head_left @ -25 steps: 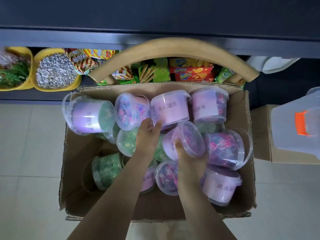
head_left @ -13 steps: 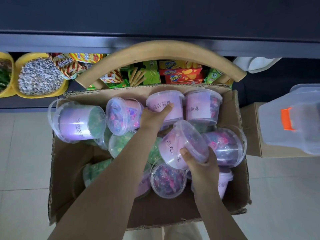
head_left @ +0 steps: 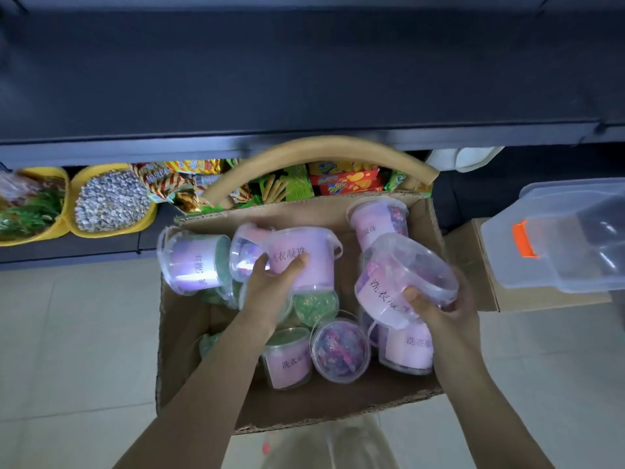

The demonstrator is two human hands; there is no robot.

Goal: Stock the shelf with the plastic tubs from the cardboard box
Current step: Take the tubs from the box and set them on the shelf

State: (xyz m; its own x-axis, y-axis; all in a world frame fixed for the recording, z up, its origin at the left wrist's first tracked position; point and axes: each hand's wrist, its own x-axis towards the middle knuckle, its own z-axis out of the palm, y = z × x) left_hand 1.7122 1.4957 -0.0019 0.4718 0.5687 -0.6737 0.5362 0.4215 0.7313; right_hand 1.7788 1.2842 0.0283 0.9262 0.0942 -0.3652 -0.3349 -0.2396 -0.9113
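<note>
An open cardboard box (head_left: 182,346) sits on the floor below me with several clear plastic tubs in it, each with a pink label. My left hand (head_left: 270,282) grips one pink-labelled tub (head_left: 306,255) lifted above the others. My right hand (head_left: 439,308) holds a second tub (head_left: 402,275), tilted, over the box's right side. More tubs lie loose in the box, among them one at the left edge (head_left: 192,262) and one lid-up near the front (head_left: 340,350). The dark shelf (head_left: 304,79) spans the top of the view.
Beyond the box, a curved wooden chair back (head_left: 324,148) arches over snack packets (head_left: 345,181). Two yellow bins (head_left: 111,201) sit at the left on a low shelf. A clear storage box with an orange latch (head_left: 554,238) rests on another carton at the right.
Both hands have risen out of the box, each carrying a tub. The left-hand tub came up from the back row; the right-hand tub moved up and to the right.
</note>
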